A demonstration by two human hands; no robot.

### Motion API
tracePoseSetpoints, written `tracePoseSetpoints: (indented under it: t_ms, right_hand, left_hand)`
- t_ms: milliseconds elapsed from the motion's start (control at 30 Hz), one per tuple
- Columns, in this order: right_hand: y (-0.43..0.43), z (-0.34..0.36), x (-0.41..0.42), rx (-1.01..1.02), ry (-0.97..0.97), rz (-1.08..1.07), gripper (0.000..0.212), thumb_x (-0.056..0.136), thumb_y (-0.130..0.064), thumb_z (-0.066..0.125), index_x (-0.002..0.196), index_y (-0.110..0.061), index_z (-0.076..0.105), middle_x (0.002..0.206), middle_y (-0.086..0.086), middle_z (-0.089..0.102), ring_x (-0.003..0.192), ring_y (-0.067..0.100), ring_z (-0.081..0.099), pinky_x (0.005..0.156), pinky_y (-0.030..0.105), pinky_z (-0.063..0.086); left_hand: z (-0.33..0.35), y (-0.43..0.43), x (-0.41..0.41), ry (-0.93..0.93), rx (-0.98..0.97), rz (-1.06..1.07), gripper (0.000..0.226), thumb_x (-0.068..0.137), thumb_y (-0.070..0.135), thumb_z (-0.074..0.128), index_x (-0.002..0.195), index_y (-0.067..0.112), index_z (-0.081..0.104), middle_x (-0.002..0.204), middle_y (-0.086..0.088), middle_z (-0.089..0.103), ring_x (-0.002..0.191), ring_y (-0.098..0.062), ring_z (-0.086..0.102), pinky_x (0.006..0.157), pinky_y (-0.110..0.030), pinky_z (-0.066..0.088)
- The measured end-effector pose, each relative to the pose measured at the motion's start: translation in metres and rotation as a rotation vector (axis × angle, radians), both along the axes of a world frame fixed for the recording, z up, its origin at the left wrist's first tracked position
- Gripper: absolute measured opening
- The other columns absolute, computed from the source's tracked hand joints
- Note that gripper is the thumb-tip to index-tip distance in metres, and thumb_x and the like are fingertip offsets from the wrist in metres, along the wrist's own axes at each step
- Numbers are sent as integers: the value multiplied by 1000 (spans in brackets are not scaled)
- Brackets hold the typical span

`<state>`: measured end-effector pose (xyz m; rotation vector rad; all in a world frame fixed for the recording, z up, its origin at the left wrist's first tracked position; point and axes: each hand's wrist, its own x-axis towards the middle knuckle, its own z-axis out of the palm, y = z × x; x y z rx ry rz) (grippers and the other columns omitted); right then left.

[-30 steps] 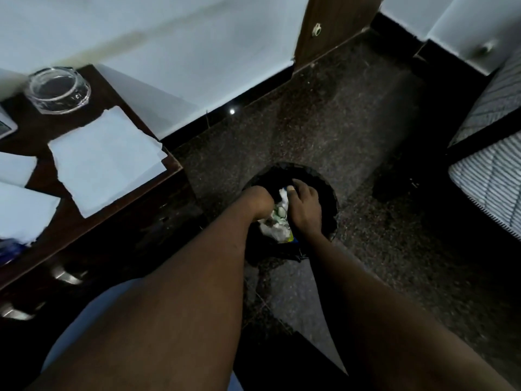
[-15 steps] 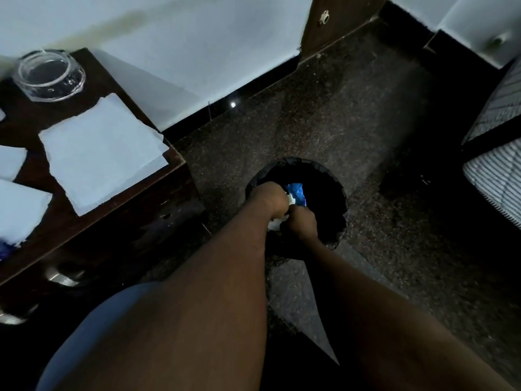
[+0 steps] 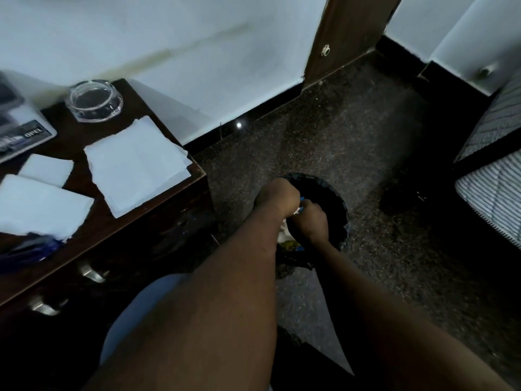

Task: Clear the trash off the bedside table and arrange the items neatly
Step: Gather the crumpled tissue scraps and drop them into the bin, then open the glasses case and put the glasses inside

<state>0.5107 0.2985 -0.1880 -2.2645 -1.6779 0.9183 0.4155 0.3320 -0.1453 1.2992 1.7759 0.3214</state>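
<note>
A round black bin stands on the dark floor beside the bedside table. Both my hands are inside its mouth. My left hand is closed in a fist, and my right hand is curled against it. Between them they press on crumpled trash, white with yellow and blue bits, most of it hidden by my fingers. On the table lie a large white paper sheet, two smaller white sheets, a glass ashtray and a printed card.
Something blue lies blurred at the table's front left edge. Metal drawer handles stick out below the top. A striped mattress stands at the right, with a dark object on the floor near it. A wooden door frame meets the white wall.
My hands have closed tighter together and sunk lower in the bin. The white and blue trash seen earlier is now mostly covered by them.
</note>
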Motion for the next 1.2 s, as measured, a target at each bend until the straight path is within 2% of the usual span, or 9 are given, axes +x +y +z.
tracePoseSetpoints:
  t_ms: [100,200,367,533,633,767,933,1100,1200]
  right_hand:
    - [-7,31,-2,140,3,-42,30,91,-30,60,113,-12,68,116,14,69,101,34,66,86,48,56]
    - [-13,62,-8,290,90,-90,12,91,-27,61,94,-19,69,94,2,73,85,22,67,75,41,57]
    - [-18,110,-30,393,156,-28,9,92,-30,66,90,-24,71,82,-8,72,80,12,68,66,28,50]
    - [-29,148,-65,437,133,142,12,90,-32,70,88,-20,72,85,-2,74,85,22,70,72,33,52]
    - [-37,167,-91,459,148,217,14,88,-34,71,90,-20,74,89,3,77,92,27,72,79,36,56]
    - [-48,188,-133,504,190,321,13,82,-34,68,87,-25,77,88,-1,79,92,24,73,78,31,55]
    - [-61,204,-199,441,228,495,12,86,-27,68,76,-29,73,82,-9,77,87,16,72,77,30,57]
    - [-84,205,-277,391,229,707,16,79,-37,63,76,-29,76,91,-1,79,92,22,72,81,32,56]
    - [-98,195,-323,336,257,778,11,83,-32,68,79,-26,76,88,-5,78,91,18,72,76,29,54]
  left_hand:
    - [24,-15,-2,64,104,-2,35,103,22,43,126,10,66,130,-17,64,117,-35,61,87,-39,47]
    - [51,-31,-13,22,284,133,35,105,31,41,125,15,66,126,-13,65,113,-33,61,81,-37,43]
    - [89,-54,-48,30,420,338,48,108,44,34,112,10,68,113,-16,69,104,-36,62,77,-38,41]
    - [118,-86,-82,43,500,338,47,108,43,37,103,9,68,106,-16,71,100,-36,64,75,-37,41]
    - [130,-104,-107,136,555,316,42,108,38,39,105,9,69,110,-16,71,105,-37,63,83,-39,45]
    - [130,-134,-161,235,572,342,40,108,35,38,113,10,69,117,-15,69,111,-36,61,90,-41,44]
    - [127,-177,-230,305,567,436,37,108,37,40,102,13,68,109,-14,70,106,-36,61,78,-38,38]
    - [122,-222,-290,379,563,427,34,106,35,46,113,17,74,111,-12,73,107,-32,64,85,-39,47]
    - [122,-244,-322,384,543,451,29,103,30,50,111,16,75,113,-15,73,107,-35,65,85,-40,49]
